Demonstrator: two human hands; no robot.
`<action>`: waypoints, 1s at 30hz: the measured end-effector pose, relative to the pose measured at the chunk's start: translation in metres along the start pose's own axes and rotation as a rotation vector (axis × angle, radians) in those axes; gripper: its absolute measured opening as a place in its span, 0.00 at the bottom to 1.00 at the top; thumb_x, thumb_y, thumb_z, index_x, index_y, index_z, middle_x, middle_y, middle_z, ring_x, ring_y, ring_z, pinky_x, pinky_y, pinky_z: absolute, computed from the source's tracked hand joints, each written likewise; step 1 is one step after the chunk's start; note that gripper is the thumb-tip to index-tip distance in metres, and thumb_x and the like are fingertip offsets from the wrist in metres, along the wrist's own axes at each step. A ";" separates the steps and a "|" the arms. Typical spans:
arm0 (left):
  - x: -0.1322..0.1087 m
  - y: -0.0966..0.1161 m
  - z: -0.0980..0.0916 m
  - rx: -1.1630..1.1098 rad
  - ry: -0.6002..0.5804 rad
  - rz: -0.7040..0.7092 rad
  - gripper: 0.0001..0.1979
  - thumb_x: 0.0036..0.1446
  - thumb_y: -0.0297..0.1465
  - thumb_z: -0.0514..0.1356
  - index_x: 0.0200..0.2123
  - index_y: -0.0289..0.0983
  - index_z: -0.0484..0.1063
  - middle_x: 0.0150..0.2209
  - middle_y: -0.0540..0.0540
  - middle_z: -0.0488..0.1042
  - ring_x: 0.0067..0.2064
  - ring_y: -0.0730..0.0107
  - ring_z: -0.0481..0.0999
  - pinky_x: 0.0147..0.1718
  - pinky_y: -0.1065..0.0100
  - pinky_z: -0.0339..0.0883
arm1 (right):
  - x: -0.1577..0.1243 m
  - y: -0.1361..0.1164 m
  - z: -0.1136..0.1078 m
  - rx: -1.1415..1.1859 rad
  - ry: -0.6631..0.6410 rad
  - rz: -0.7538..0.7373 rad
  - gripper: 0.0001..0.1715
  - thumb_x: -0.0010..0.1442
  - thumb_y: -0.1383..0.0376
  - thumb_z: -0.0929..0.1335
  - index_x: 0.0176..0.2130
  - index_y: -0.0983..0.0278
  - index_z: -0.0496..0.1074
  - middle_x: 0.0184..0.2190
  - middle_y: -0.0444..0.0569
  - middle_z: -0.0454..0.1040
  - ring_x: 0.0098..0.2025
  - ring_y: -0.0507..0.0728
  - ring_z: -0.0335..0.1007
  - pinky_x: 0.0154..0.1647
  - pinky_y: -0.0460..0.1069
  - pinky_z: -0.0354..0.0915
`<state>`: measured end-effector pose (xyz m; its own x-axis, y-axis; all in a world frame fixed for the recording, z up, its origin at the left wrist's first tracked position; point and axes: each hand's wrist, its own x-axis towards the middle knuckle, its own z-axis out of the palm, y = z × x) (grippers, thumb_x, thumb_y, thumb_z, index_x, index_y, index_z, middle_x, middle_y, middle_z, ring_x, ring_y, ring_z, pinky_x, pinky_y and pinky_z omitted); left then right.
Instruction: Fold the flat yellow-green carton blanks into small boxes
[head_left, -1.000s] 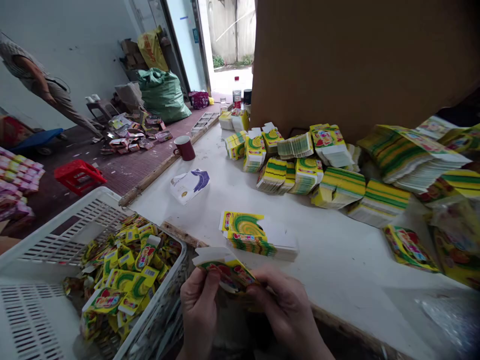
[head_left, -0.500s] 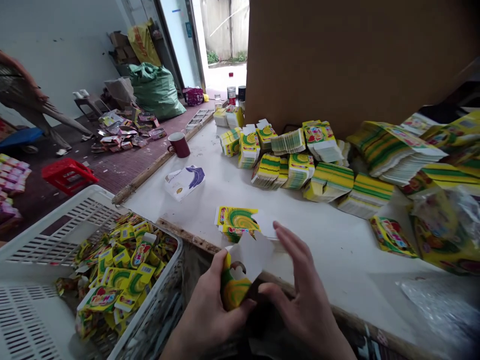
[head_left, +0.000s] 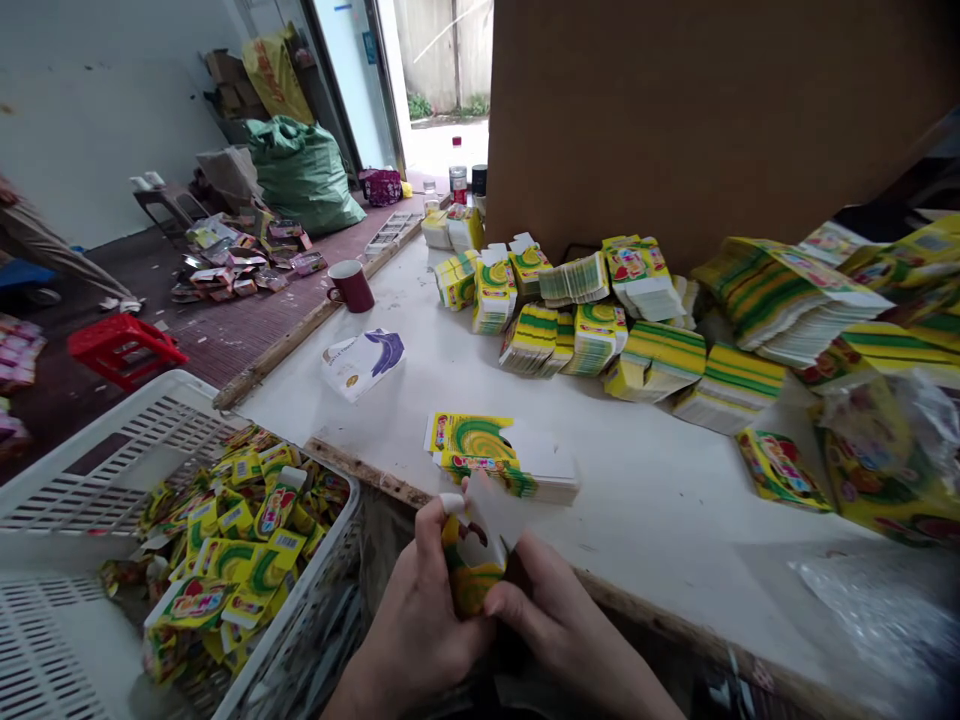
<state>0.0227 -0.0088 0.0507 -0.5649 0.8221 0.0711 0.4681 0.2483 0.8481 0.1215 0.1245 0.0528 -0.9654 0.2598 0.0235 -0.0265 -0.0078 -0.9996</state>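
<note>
Near the table's front edge, my left hand [head_left: 424,605] grips a small yellow-and-green carton [head_left: 474,585] by its side, with the thumb below it. The carton's white end flap stands up, and a round cut-out shows in one panel. My right hand [head_left: 551,605] is closed on the carton's right side, thumb and fingers pinching beside the flap. Just beyond both hands lies a stack of flat printed cartons [head_left: 476,437], white edges toward the right. The inside of the carton is mostly hidden.
To the left, a white plastic crate [head_left: 184,395] holds many yellow cartons. Bundles of flat cartons [head_left: 660,350] line the back of the table by a brown board [head_left: 675,120]. A maroon mug [head_left: 352,288] and a purple-and-white box [head_left: 365,362] stand left; a red stool [head_left: 126,348] is on the floor.
My right hand has come in from an open pose and closed on the carton. My left hand keeps hold of it, its index finger now up at the flap. The person at far left has moved partly out of view.
</note>
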 end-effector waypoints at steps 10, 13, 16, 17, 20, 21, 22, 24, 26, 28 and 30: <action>-0.002 -0.011 -0.008 0.253 0.174 0.089 0.28 0.50 0.26 0.61 0.54 0.41 0.58 0.48 0.40 0.71 0.49 0.52 0.75 0.47 0.51 0.73 | 0.002 0.017 -0.001 -0.484 0.038 -0.331 0.31 0.66 0.73 0.61 0.66 0.56 0.58 0.72 0.55 0.44 0.69 0.57 0.51 0.64 0.51 0.59; -0.003 -0.009 -0.022 0.336 0.166 0.128 0.32 0.49 0.28 0.63 0.57 0.40 0.57 0.49 0.40 0.75 0.49 0.52 0.76 0.47 0.55 0.73 | 0.004 0.015 -0.011 -0.527 -0.029 -0.322 0.21 0.66 0.66 0.64 0.57 0.62 0.69 0.70 0.62 0.49 0.68 0.60 0.55 0.61 0.51 0.63; -0.002 -0.004 -0.031 0.336 0.099 0.112 0.36 0.49 0.31 0.66 0.60 0.40 0.56 0.50 0.40 0.76 0.48 0.53 0.78 0.46 0.57 0.73 | 0.004 0.001 -0.025 -0.534 -0.113 -0.224 0.15 0.65 0.63 0.66 0.50 0.61 0.75 0.66 0.61 0.58 0.66 0.62 0.59 0.60 0.55 0.64; -0.002 -0.003 -0.032 0.325 0.077 0.125 0.36 0.49 0.31 0.66 0.60 0.40 0.57 0.49 0.41 0.77 0.47 0.53 0.78 0.45 0.58 0.73 | 0.004 -0.005 -0.028 -0.534 -0.139 -0.185 0.14 0.65 0.63 0.66 0.49 0.60 0.75 0.65 0.60 0.60 0.65 0.62 0.60 0.60 0.56 0.64; -0.005 -0.003 -0.027 0.319 0.086 0.193 0.35 0.50 0.33 0.67 0.60 0.40 0.59 0.48 0.40 0.78 0.46 0.51 0.79 0.44 0.57 0.73 | 0.001 -0.014 -0.029 -0.545 -0.172 -0.104 0.13 0.63 0.65 0.67 0.47 0.59 0.75 0.65 0.58 0.60 0.66 0.63 0.59 0.61 0.59 0.63; -0.006 -0.004 -0.024 0.318 0.112 0.196 0.35 0.50 0.33 0.67 0.60 0.40 0.60 0.49 0.39 0.78 0.47 0.50 0.78 0.45 0.56 0.73 | 0.000 -0.014 -0.025 -0.545 -0.164 -0.105 0.13 0.63 0.66 0.66 0.48 0.59 0.74 0.66 0.57 0.58 0.67 0.63 0.56 0.63 0.59 0.61; -0.008 -0.005 -0.020 0.308 0.141 0.181 0.35 0.49 0.32 0.68 0.61 0.40 0.61 0.50 0.38 0.77 0.49 0.49 0.78 0.47 0.55 0.72 | -0.001 -0.012 -0.021 -0.539 -0.146 -0.119 0.15 0.63 0.67 0.65 0.50 0.58 0.72 0.68 0.56 0.55 0.69 0.62 0.52 0.64 0.60 0.59; -0.010 -0.006 -0.013 0.203 0.198 0.115 0.36 0.47 0.30 0.69 0.60 0.41 0.63 0.52 0.39 0.76 0.51 0.49 0.76 0.49 0.55 0.71 | -0.002 -0.006 -0.011 -0.492 -0.078 -0.167 0.25 0.64 0.69 0.64 0.59 0.57 0.63 0.71 0.54 0.47 0.71 0.61 0.44 0.67 0.61 0.53; -0.008 -0.005 -0.011 -0.057 0.337 0.007 0.34 0.46 0.28 0.70 0.58 0.42 0.65 0.52 0.42 0.76 0.50 0.54 0.77 0.48 0.61 0.72 | 0.000 0.001 -0.005 -0.421 0.026 -0.211 0.37 0.64 0.65 0.66 0.67 0.55 0.49 0.71 0.54 0.46 0.71 0.60 0.44 0.68 0.60 0.54; -0.002 -0.003 -0.017 -0.411 0.612 -0.031 0.30 0.48 0.34 0.70 0.55 0.42 0.68 0.50 0.46 0.77 0.48 0.62 0.78 0.46 0.69 0.73 | 0.008 0.005 -0.007 -0.429 0.195 -0.229 0.40 0.63 0.61 0.68 0.67 0.55 0.48 0.66 0.55 0.58 0.65 0.61 0.57 0.63 0.58 0.61; 0.006 0.000 -0.028 -0.759 0.917 -0.020 0.30 0.52 0.48 0.65 0.55 0.39 0.69 0.51 0.45 0.76 0.52 0.62 0.75 0.49 0.69 0.72 | 0.021 0.007 -0.016 -0.574 0.383 -0.224 0.33 0.62 0.61 0.69 0.63 0.58 0.56 0.58 0.55 0.68 0.57 0.62 0.66 0.58 0.59 0.65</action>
<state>0.0002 -0.0178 0.0658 -0.9873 0.0716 0.1418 0.1065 -0.3640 0.9253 0.1055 0.1451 0.0457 -0.7913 0.5165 0.3273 0.0287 0.5661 -0.8238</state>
